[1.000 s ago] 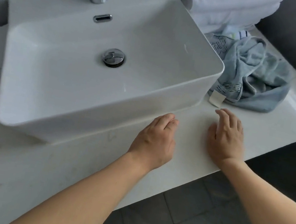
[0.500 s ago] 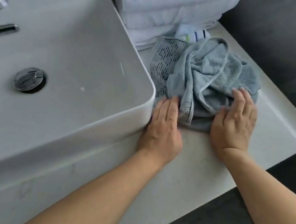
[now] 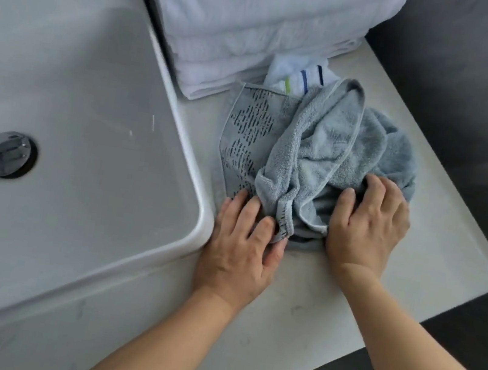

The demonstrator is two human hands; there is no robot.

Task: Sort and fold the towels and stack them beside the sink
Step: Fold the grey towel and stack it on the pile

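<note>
A crumpled blue-grey towel (image 3: 315,151) with a dark patterned border lies on the countertop (image 3: 324,296) to the right of the white sink (image 3: 90,135). My left hand (image 3: 242,245) pinches the towel's near hem between thumb and fingers, right by the sink's corner. My right hand (image 3: 369,220) grips a bunch of the same towel at its near right side, fingers curled into the cloth. Behind it stands a stack of folded white towels (image 3: 254,29). A small white towel with blue and green stripes (image 3: 301,77) peeks out between the stack and the blue one.
The counter ends at a front edge near my forearms and at a right edge by a dark wall (image 3: 474,93). Dark floor tiles (image 3: 466,348) lie below. The sink's chrome drain plug (image 3: 6,153) sits at the left.
Both hands moved from the bare counter onto the blue towel, lay flat on it, and now curl their fingers into the cloth. The view has shifted right, towards the towels.
</note>
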